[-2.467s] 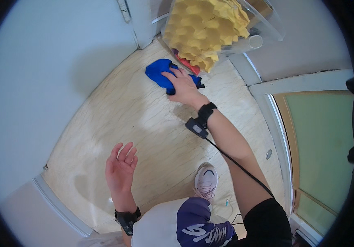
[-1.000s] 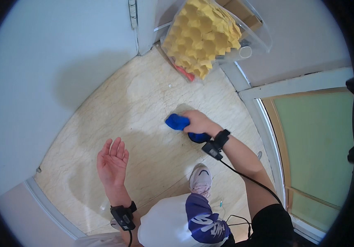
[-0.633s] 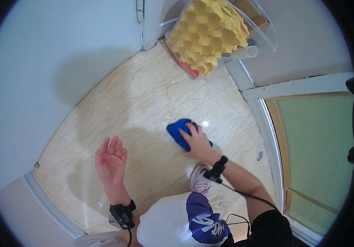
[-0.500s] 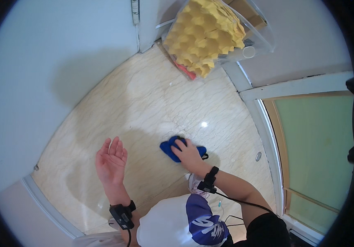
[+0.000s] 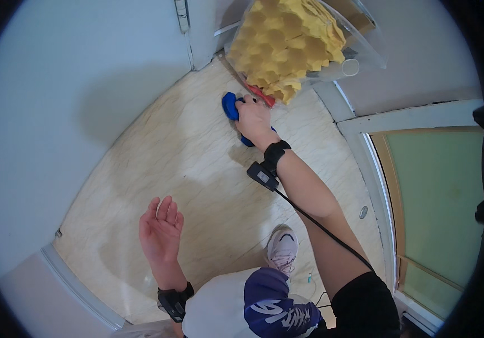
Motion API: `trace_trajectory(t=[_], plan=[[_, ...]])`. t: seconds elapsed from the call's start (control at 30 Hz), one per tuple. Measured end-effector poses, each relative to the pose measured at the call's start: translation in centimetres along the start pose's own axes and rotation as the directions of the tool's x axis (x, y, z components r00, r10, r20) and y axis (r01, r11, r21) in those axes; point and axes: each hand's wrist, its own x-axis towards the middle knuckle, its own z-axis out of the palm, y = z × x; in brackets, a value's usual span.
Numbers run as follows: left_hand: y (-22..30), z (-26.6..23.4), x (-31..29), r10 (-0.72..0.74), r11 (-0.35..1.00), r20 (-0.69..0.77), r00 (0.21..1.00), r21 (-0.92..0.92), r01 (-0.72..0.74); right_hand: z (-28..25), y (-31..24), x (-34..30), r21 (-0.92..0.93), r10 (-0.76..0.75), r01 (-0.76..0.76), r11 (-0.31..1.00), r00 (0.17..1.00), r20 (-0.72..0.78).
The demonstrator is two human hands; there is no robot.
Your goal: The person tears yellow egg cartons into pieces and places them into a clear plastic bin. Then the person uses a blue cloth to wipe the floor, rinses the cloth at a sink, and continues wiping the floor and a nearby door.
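My right hand [image 5: 253,121] reaches far forward and presses a bunched blue cloth [image 5: 230,106] onto the marbled floor tiles [image 5: 197,163]. Its fingers curl over the cloth, whose blue ends stick out at the far left and under the wrist. Just beyond the fingertips lies a red item [image 5: 262,94], at the foot of a clear plastic bag. My left hand [image 5: 162,231] hangs above the floor at the near left, palm up, fingers stretched and holding nothing.
Yellow egg-carton trays [image 5: 281,45] fill the plastic bag [image 5: 369,50] in the far corner. A pale door [image 5: 101,50] stands at left, a green-panelled door [image 5: 428,197] at right. My shoe [image 5: 282,248] is on the floor near me. A small metal oval [image 5: 363,212] sits at right.
My right hand has slid the blue cloth forward, away from me, up to near the bag. My left hand stays open and almost in place. More of my shoe shows.
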Motion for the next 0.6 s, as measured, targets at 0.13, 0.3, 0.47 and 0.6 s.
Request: trace_trajectory(t=[0.13,0.3,0.47,0.6], plan=[[0.9,-0.2,0.3,0.020,1.000,-0.023,1.000,0.011,-0.020,0.7,-0.1,-2.2,-0.017,-0.099,0.100,0.995,0.994,0.051],[1.7,0.0,1.3,0.030,0.999,0.031,0.999,-0.036,-0.029,0.5,-0.4,-9.0,-0.084,-0.168,0.194,0.977,0.954,0.247],[1.3,2.5,0.8,-0.056,0.988,0.099,0.993,-0.138,0.070,-5.8,4.6,-11.8,0.619,-0.062,-0.340,0.708,0.843,0.534],[0.7,6.4,-1.4,-0.174,0.962,0.024,0.985,-0.208,0.175,-15.3,4.9,-14.0,0.755,-0.035,-0.634,-0.170,0.769,0.638]])
